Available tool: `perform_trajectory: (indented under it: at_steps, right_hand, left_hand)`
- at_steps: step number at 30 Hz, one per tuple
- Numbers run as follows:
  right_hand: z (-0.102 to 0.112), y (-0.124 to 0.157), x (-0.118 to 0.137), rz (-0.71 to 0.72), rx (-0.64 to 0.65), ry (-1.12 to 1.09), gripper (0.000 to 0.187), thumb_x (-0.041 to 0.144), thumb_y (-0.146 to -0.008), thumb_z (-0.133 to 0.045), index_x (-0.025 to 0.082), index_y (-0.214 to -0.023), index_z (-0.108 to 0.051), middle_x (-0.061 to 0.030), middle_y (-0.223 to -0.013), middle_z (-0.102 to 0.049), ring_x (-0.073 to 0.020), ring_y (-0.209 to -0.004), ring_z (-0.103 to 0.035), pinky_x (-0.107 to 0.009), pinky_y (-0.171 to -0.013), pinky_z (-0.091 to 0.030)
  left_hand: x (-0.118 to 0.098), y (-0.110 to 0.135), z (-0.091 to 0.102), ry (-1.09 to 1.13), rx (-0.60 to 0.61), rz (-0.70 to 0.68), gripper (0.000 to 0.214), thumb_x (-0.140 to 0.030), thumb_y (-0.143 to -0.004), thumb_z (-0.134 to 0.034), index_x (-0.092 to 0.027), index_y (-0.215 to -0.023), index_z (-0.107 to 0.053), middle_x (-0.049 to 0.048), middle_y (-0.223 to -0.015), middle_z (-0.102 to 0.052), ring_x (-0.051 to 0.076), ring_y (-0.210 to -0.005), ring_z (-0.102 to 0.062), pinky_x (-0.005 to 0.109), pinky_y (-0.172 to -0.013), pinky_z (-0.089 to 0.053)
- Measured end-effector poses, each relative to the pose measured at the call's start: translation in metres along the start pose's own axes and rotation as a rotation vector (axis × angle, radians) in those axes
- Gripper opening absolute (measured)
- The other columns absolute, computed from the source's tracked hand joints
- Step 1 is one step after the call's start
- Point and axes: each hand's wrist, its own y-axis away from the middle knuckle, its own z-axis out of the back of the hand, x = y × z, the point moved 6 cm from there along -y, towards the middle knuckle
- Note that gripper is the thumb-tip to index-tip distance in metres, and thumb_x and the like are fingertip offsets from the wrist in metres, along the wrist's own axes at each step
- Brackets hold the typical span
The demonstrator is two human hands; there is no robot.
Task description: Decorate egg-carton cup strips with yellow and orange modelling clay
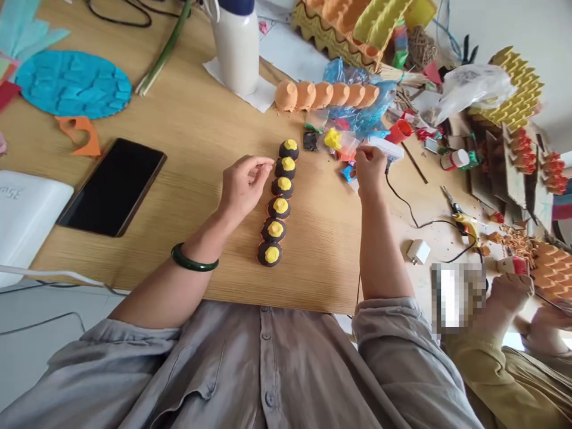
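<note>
A strip of joined egg-carton cups [280,207] lies on the table, covered in black with a yellow patch on each cup. My left hand [243,185] hovers just left of its upper cups, fingers loosely bent and thumb slightly apart, with nothing visible in them. Over on the right, my right hand [372,170] has its fingertips pinched together; whatever they may hold is too small to make out. Beside that hand lie yellow clay [333,139] on clear plastic, a black piece [310,141] and a blue piece [347,173].
A plain orange cup strip [326,95] and a white bottle [236,50] stand farther back. A phone [114,186] and a blue oval [75,82] lie left. A charger [419,252], cable and glue gun [467,225] are right, near another person's hand [513,291].
</note>
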Motion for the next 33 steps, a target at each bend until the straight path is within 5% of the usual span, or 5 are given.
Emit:
perform_trajectory:
  at_steps: [4,10,17,23,33]
  right_hand:
    - [-0.021,0.061,-0.007,-0.286,0.069,-0.587,0.025,-0.003,-0.083,-0.068,0.022,-0.082,-0.066,0.0016,-0.089,-0.076,-0.0115,-0.086,-0.080,-0.029,-0.091,-0.073]
    - [-0.050,0.127,0.005,-0.346,0.275,-0.817,0.031,0.029,-0.074,-0.106,0.023,-0.092,-0.082,-0.0007,-0.095,-0.087,-0.0158,-0.091,-0.086,-0.029,-0.087,-0.077]
    - [-0.057,0.147,0.011,-0.343,0.273,-0.779,0.057,0.064,-0.063,-0.113,0.023,-0.082,-0.078,0.0104,-0.062,-0.061,-0.0044,-0.048,-0.046,-0.019,-0.043,-0.053]
    - [-0.062,0.154,0.018,-0.278,0.289,-0.775,0.061,0.062,-0.061,-0.115,0.024,-0.094,-0.081,0.0051,-0.081,-0.077,-0.0092,-0.069,-0.072,-0.023,-0.067,-0.069]
    - [-0.069,0.162,0.016,-0.261,0.368,-0.744,0.058,0.068,-0.075,-0.107,0.023,-0.089,-0.074,0.0041,-0.078,-0.076,-0.0096,-0.058,-0.070,-0.024,-0.060,-0.067]
  left_hand:
    - [0.000,0.001,-0.001,-0.021,0.027,-0.007,0.028,-0.041,-0.110,-0.065,-0.025,-0.119,-0.086,0.0070,-0.122,-0.088,0.021,-0.100,-0.084,0.029,-0.081,-0.068]
    - [-0.001,0.002,-0.001,-0.037,0.043,-0.021,0.027,-0.043,-0.115,-0.066,-0.026,-0.120,-0.086,0.0050,-0.122,-0.088,0.019,-0.101,-0.084,0.028,-0.082,-0.067]
    - [-0.009,0.004,0.000,-0.013,0.028,-0.049,0.035,-0.051,-0.117,-0.064,-0.025,-0.119,-0.088,0.0056,-0.118,-0.089,0.020,-0.105,-0.087,0.026,-0.079,-0.067]
    - [-0.020,0.006,0.001,0.009,0.029,-0.075,0.037,-0.053,-0.117,-0.065,-0.025,-0.116,-0.088,0.0058,-0.115,-0.090,0.018,-0.102,-0.088,0.024,-0.078,-0.069]
    - [-0.029,0.008,0.001,-0.014,0.084,0.017,0.050,-0.071,-0.115,-0.061,-0.028,-0.119,-0.086,0.0071,-0.119,-0.086,0.023,-0.106,-0.085,0.033,-0.083,-0.072]
